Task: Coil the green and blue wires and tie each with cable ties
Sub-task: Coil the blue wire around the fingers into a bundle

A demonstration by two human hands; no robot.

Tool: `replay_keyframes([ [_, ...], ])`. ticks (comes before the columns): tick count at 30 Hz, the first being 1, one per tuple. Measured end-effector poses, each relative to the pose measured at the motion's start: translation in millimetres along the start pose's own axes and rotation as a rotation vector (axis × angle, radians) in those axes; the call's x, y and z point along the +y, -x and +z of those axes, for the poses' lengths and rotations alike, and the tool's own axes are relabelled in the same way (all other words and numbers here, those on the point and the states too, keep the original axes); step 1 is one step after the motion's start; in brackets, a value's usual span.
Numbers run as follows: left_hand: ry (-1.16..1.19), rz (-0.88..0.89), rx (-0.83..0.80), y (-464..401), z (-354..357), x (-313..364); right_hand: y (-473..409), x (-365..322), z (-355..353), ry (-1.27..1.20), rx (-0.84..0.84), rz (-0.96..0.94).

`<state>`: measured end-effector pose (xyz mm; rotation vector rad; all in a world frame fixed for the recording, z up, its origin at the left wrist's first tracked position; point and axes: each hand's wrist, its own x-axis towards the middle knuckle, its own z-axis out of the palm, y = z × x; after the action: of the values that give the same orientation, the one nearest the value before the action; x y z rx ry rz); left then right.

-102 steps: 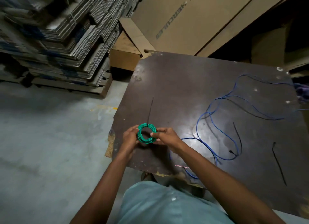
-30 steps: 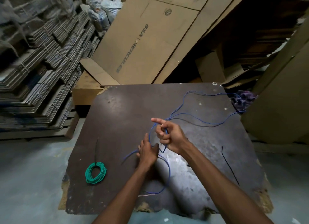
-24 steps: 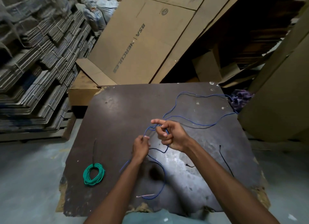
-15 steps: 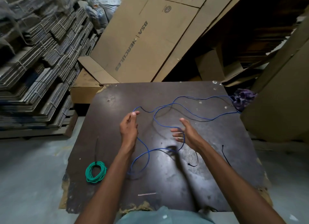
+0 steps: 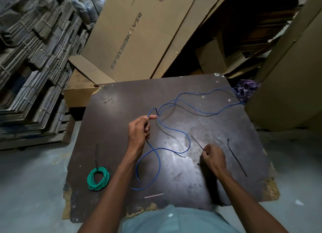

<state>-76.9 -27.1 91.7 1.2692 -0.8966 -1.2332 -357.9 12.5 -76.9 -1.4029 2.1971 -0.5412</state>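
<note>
On the brown board, beside the tied green coil:
Left hand: pinches blue wire.
Right hand: grips black cable tie.
Risk: one-handed coiling likely lets loose loops tangle.

We are in a storeroom or warehouse. Bundled stacks of flattened cardboard rise on a pallet at our left, and large cartons lean against more boxes behind. Our desk is a worn dark board with chipped edges, above a bare concrete floor.
</note>
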Motion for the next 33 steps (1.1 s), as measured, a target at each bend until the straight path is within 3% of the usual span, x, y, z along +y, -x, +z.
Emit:
replay_keyframes([
  [10, -0.156, 0.000, -0.171, 20.6, 32.9, -41.4, 7.2, 57.3, -54.7, 0.027, 0.166, 0.158],
  [15, -0.167, 0.033, -0.252, 24.6, 37.8, -48.7, 9.5, 47.6, -65.5, 0.051, 0.193, 0.203],
  [18, -0.169, 0.030, -0.305, 24.9, 38.6, -47.0, 11.2, -1.7, -67.4, -0.038, 0.214, 0.026],
  [20, -0.185, 0.039, -0.329, 23.9, 38.6, -46.3, 18.9, -53.5, -67.9, -0.200, 0.168, -0.274],
  [22, -0.204, 0.058, -0.347, 22.9, 38.9, -44.3, 25.7, -106.8, -73.2, -0.301, 0.033, -0.584],
  [25, -0.227, 0.085, -0.279, 18.7, 33.5, -39.2, 26.2, -161.4, -77.3, -0.199, -0.175, -0.897],
  [29, -0.367, 0.143, -0.252, 16.1, 7.1, -26.2, 13.1, -177.5, -80.3, -0.151, -0.186, -0.898],
  [33, -0.368, 0.132, -0.223, 19.7, -32.9, -13.1, -8.3, -190.3, -95.2, -0.447, -0.152, -0.683],
])
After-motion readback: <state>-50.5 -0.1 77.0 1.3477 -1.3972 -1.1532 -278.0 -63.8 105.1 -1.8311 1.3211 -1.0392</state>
